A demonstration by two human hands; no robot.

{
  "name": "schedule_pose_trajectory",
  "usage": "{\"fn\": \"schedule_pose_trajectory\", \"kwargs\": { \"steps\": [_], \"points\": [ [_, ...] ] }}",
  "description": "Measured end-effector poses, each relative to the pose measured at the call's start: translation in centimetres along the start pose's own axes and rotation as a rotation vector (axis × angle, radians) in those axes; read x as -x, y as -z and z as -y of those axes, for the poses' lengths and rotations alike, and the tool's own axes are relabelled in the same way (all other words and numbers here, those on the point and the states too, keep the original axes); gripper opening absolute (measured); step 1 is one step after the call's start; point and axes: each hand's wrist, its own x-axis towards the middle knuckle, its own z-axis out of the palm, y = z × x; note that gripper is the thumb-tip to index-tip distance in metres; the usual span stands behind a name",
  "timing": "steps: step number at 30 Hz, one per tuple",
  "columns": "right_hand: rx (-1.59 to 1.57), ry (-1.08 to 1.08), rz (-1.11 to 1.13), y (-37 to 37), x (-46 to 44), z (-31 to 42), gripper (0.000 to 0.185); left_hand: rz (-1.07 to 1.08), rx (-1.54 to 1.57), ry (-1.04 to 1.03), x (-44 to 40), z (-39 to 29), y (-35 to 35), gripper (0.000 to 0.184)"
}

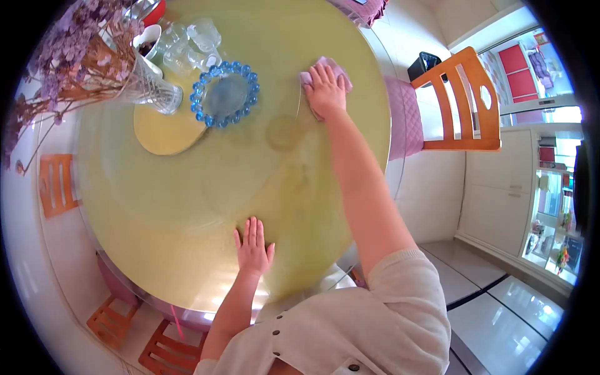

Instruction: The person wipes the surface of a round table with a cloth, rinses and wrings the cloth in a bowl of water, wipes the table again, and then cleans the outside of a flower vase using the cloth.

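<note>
My right hand (326, 92) reaches to the far right part of the round table (250, 181). It holds a crumpled pink cloth (344, 70) down against the tabletop, with the fingers laid over it and cloth showing around them. Closer to my body, my left hand (253, 250) lies flat on the yellow-green surface, fingers stretched out and nothing in it. A blue beaded glass dish (225, 94) sits to the left of the right hand, well apart from it.
A glass vase (156, 94) of dried purple flowers stands on a round yellow mat (162, 137). Clear glasses (203, 36) and a white bowl (147, 42) are behind it. Wooden chairs surround the table, one (459, 103) at right beside a black bin (425, 64).
</note>
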Motion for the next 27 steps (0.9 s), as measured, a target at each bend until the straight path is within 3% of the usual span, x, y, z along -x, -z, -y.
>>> {"fn": "schedule_pose_trajectory", "kwargs": {
  "steps": [4, 6, 11, 14, 18, 20, 22, 27],
  "points": [
    [0.1, -0.148, -0.034, 2.8, 9.1, -5.0, 0.055, 0.005, -0.038, -0.014, 0.6, -0.2, -0.2, 0.081],
    [0.1, -0.144, -0.029, 4.1, 11.1, -5.9, 0.055, -0.034, -0.026, -0.049, 0.9, -0.3, -0.3, 0.08],
    [0.12, -0.386, -0.027, 6.8, 23.9, -7.3, 0.057, 0.001, -0.028, -0.006, 1.0, -0.8, 0.9, 0.076],
    [0.159, -0.411, -0.012, 6.5, 31.1, -4.6, 0.062, 0.009, -0.024, -0.003, 0.9, -0.9, 1.1, 0.075],
    [0.072, -0.273, 0.175, 6.4, 38.1, 5.1, 0.067, -0.031, -0.021, -0.018, 1.0, -0.6, 0.4, 0.076],
    [-0.035, -0.089, 0.316, 6.3, 39.1, 9.9, 0.066, -0.05, -0.022, -0.024, 1.0, -0.6, 0.3, 0.077],
    [-0.113, 0.061, 0.24, 6.2, 36.9, 12.0, 0.063, -0.041, -0.015, -0.024, 0.8, -0.3, 0.0, 0.077],
    [-0.038, 0.087, 0.155, 4.1, 26.2, 10.7, 0.058, -0.038, -0.02, -0.018, 0.6, -0.3, 0.2, 0.077]
  ]
}}
